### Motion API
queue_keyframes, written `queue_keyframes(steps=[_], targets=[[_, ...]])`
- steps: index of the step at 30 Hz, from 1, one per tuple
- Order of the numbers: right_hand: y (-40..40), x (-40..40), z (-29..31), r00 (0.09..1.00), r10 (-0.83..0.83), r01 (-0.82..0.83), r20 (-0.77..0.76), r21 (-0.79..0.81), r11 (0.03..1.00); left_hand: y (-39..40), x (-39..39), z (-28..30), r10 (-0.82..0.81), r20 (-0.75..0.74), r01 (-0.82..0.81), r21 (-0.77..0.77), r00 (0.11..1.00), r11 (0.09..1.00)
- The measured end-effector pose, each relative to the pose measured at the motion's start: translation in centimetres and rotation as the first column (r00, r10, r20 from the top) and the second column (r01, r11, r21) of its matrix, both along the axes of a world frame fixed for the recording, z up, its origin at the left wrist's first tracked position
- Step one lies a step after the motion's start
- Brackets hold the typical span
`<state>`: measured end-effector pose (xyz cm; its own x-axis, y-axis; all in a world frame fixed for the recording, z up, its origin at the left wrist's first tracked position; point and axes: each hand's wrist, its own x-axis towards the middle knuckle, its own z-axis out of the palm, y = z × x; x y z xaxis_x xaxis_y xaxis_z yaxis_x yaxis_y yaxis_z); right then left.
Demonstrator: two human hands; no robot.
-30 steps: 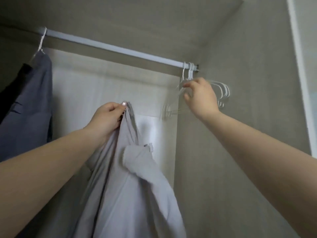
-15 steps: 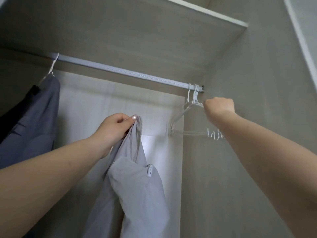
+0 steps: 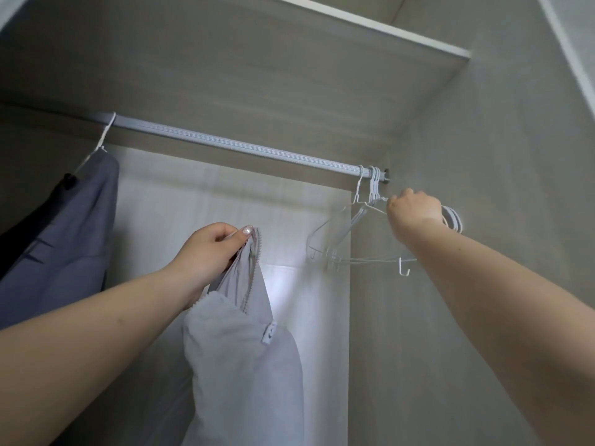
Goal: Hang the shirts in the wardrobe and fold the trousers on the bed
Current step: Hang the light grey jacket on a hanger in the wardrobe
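Observation:
I look up into the wardrobe. My left hand [image 3: 212,249] pinches the top of a pale grey shirt [image 3: 244,358], which hangs down limp below it. My right hand [image 3: 413,209] is curled around the shoulder wire of a white hanger [image 3: 341,243] in a bunch of several empty white hangers at the right end of the silver rail [image 3: 244,149]. Their hooks sit over the rail next to the side wall. A blue-grey shirt [image 3: 64,239] hangs on a white hanger at the rail's left end.
A dark garment [image 3: 19,233] hangs behind the blue-grey shirt at far left. A shelf [image 3: 289,69] roofs the compartment just above the rail. The wardrobe's side wall [image 3: 483,220] stands close on the right. The long middle stretch of rail carries nothing.
My right hand went from touching the hanger bunch to gripping it near the hooks. The view tilted so the rail sits lower. My left hand kept its hold on the grey shirt.

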<state>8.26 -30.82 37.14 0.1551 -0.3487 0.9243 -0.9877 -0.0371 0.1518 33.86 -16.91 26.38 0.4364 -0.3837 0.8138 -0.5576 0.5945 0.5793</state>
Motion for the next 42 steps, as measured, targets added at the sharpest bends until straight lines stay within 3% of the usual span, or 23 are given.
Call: queue_keyframes(steps=[6,10,17,24,31,36,42], targets=[[-1.0,0.1,-0.8,0.998,0.053,-0.055,0.033,0.070,0.996,0.2,0.7,-0.3,-0.024,-0.012,0.024,0.006,1.000,1.000],[-1.0,1.0,-1.0,0.971,0.172,-0.191,0.167,0.105,0.976,0.3,1.4,-0.4,-0.042,-0.013,0.042,0.004,0.999,0.999],[-0.2,1.4,-0.1,0.860,0.427,-0.422,0.281,-0.082,0.903,0.5,2.3,-0.6,0.038,0.012,-0.038,-0.014,0.999,0.999],[1.1,0.8,-1.4,0.850,0.508,-0.471,0.139,-0.232,0.851,0.7,4.1,-1.2,0.175,0.049,-0.172,-0.056,0.983,0.984],[2.3,-1.0,-4.3,0.829,0.560,-0.529,-0.002,-0.327,0.783,1.4,5.7,-2.4,0.233,0.069,-0.234,0.013,0.970,0.972],[2.8,-2.0,-6.9,0.777,0.623,-0.617,-0.086,-0.300,0.728,2.7,7.5,-5.0,0.290,0.084,-0.295,0.064,0.953,0.953],[2.6,-1.4,-9.0,0.744,0.666,-0.656,-0.053,-0.249,0.712,4.2,9.0,-7.3,0.264,0.150,-0.290,0.194,0.953,0.937]])
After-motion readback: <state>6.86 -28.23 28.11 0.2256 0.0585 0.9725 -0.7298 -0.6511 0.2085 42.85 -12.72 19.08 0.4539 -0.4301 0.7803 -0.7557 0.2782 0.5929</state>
